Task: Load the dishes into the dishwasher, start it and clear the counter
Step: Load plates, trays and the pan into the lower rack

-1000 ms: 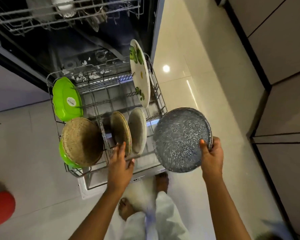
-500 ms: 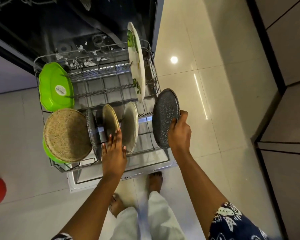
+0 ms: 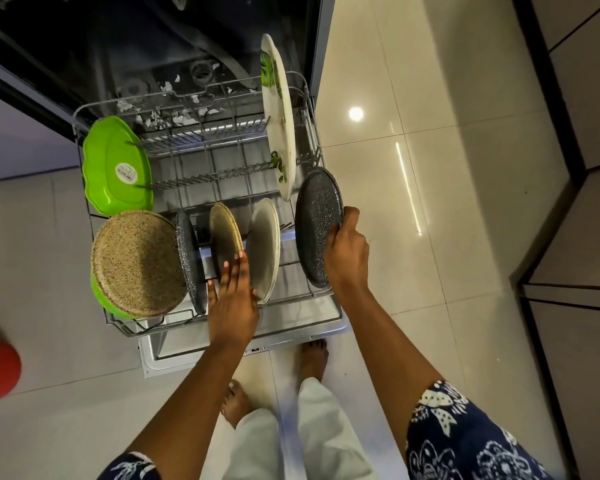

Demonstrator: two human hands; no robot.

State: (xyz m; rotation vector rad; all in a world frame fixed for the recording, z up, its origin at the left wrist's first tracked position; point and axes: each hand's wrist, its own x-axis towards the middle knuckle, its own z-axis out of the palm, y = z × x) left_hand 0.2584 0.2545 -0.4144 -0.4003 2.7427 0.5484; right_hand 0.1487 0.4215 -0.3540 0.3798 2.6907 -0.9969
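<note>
At the right end of the pulled-out lower rack, a dark speckled plate stands on edge, with the right hand curled round its rim. Beside it, the left hand holds nothing, its straight fingers laid against a tan plate.

Glossy cream floor tiles show a round glare; grey cabinets stand right.
</note>
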